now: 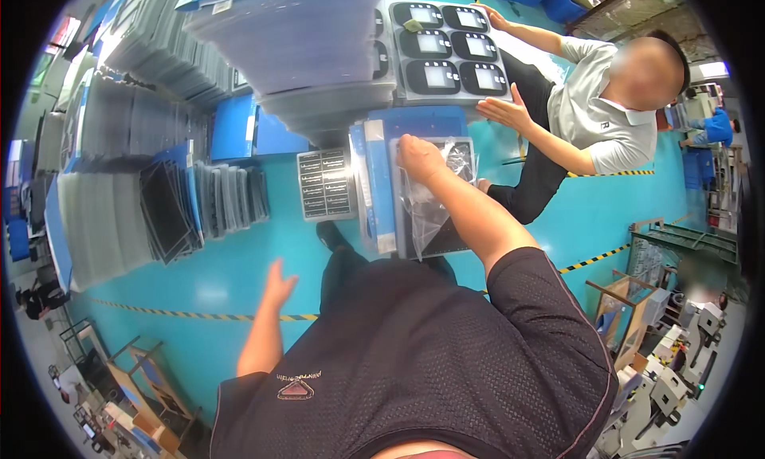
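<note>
1 right hand, curled at the film-covered panel, far end; whether pinching, we could not tell. 1 left hand, spread, free: we judged it better steadying the near edge.

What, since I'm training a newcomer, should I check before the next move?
1. Left hand free: ok, open and empty above the floor.
2. Right hand at the plastic film: ok, near its upper edge.
3. Right hand's grip: cannot tell, its underside is hidden.
4. Plastic film flat: not ok, wrinkled.
5. Co-worker's hands apart from the right hand: ok, both beside the sheet with black frames.
</note>
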Motion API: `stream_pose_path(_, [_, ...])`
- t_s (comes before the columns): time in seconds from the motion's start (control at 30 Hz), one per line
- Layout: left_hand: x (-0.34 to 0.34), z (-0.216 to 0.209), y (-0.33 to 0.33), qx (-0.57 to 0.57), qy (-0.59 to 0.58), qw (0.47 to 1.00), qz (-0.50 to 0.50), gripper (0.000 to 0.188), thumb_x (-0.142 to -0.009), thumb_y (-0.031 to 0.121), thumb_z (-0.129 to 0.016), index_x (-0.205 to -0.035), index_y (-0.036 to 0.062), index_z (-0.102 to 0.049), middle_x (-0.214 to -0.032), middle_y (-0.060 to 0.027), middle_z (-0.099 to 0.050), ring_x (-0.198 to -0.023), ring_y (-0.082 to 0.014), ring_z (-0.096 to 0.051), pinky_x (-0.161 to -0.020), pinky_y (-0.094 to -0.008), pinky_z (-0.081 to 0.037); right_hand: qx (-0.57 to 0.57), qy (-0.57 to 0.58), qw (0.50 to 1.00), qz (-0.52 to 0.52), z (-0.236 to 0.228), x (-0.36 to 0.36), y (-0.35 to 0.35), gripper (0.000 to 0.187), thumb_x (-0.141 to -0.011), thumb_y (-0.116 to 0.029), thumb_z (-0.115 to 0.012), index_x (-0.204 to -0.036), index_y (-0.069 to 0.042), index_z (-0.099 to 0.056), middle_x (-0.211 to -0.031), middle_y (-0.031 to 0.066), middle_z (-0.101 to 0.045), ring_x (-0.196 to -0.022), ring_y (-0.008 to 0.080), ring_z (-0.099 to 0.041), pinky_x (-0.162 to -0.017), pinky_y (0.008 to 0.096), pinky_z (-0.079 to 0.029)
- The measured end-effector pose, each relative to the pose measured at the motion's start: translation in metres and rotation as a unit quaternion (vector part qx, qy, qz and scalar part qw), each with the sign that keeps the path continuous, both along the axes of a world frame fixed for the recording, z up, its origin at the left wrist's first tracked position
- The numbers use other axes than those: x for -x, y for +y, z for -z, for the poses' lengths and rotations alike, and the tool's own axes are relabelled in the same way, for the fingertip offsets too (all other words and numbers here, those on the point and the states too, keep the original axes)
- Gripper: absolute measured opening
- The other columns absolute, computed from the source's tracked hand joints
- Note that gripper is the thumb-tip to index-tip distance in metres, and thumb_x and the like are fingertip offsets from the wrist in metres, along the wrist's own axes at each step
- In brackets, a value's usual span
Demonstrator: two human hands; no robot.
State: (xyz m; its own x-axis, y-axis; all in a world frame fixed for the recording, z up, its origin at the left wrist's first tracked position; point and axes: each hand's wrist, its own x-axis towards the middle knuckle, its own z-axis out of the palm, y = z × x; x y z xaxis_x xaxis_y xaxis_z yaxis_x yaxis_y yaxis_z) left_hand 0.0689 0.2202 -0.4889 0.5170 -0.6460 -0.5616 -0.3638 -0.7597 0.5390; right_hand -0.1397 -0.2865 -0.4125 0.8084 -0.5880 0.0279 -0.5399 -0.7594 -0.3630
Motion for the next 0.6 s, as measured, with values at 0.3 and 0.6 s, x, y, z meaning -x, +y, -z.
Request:
stream_pose_path(0.3, [0.052, -0.075, -0.066, -0.068, 0.06, 0.995, 0.041, 0.068, -0.087, 0.031, -0.071, -0.144, 0.0017, -0.046, -0.145, -0.0245, -0.049, -0.137, -0.0367, -0.045, -0.112, -0.0416, -0.038, 0.023, -0.097, 0.993, -0.057, 0.0, 0.017, -0.002, 0.005, -0.089, -0.012, -0.056, -0.093, -0.009, -0.056, -0.084, 0.0148, -0.065, -0.08, 0.033, -0.069, -0.069, 0.0445, -0.055])
stream_pose_path(0.6, [0.038, -0.108, -0.22, 0.13, 0.144, 0.979, 0.062, 0.049, -0.098, 0.021, -0.06, -0.142, 0.0041, -0.047, -0.136, -0.0169, -0.057, -0.128, -0.0265, -0.054, -0.105, -0.0394, -0.045, 0.122, -0.218, 0.968, 0.01, -0.008, 0.027, -0.005, 0.013, -0.081, -0.02, -0.062, -0.079, -0.007, -0.059, -0.086, 0.0144, -0.058, -0.083, 0.0333, -0.061, -0.075, 0.0413, -0.054])
